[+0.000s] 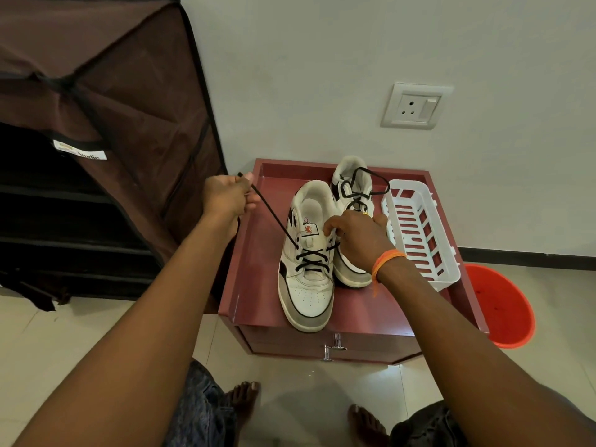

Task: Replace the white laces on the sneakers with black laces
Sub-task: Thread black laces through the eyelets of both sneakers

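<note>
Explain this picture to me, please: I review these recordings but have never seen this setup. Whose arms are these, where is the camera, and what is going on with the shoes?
There is no machine here. A person wears one wide-angle camera on the head, so it looks down along both arms. Two sneakers stand on a dark red cabinet by the wall, beside a white plastic basket. The left hand pinches one end of a black lace and draws it taut from an eyelet of the near sneaker, which is laced partway up. The right hand grips that sneaker's other side. The far sneaker already carries a black lace. An orange bucket stands on the floor.
</note>
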Motion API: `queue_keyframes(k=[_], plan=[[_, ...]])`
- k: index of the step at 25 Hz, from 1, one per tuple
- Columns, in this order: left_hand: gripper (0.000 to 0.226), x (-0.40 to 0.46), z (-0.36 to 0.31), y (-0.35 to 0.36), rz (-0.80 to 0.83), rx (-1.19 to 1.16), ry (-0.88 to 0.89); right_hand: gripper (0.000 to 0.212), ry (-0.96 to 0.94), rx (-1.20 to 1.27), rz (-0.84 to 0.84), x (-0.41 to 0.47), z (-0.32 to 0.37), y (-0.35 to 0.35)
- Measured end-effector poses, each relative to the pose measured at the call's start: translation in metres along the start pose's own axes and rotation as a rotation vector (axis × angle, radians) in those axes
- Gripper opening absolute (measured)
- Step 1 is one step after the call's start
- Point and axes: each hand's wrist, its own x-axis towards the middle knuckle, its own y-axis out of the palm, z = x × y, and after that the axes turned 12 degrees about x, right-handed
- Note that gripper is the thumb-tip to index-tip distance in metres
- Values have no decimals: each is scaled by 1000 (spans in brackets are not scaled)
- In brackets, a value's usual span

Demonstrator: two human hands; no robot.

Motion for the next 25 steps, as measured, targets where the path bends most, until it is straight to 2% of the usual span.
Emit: queue_keyframes(k=[4, 5, 7, 8, 9, 11, 14, 16, 18, 21, 23, 25], plan=[[17, -4, 2, 8, 70, 73, -38, 41, 1, 17, 8, 0, 1, 1], [24, -5, 4, 9, 119, 167, -77, 42, 3, 44, 23, 0, -1, 1], [47, -6, 13, 9, 219, 502, -131, 49, 13, 153, 63, -2, -3, 2], [48, -9, 17, 10, 255, 661, -117, 55, 22, 226, 78, -4, -5, 1], [44, -13, 20, 11, 268, 778, -67, 60, 28, 276, 95, -7, -6, 0], [27, -22, 17, 17, 243, 863, 138, 63, 15, 307, 128, -14, -6, -7], [8, -43, 9, 29, 245, 730, 453, 41, 43, 451, 106, -21, 1, -29], [15, -68, 4, 41, 421, 651, 585, 21, 115, 628, 89, -27, 2, -49], [21, -94, 3, 57, 630, 567, 611, 15, 169, 761, 99, -36, -4, -67], [16, -111, 8, 70, 640, 473, 623, 15, 232, 984, 39, -47, -12, -88], [17, -110, 16, 73, 680, 572, 711, 14, 277, 1245, -52, -53, -16, -101], [27, -112, 27, 78, 735, 799, 872, 15, 279, 1429, -101, -57, -20, -112]])
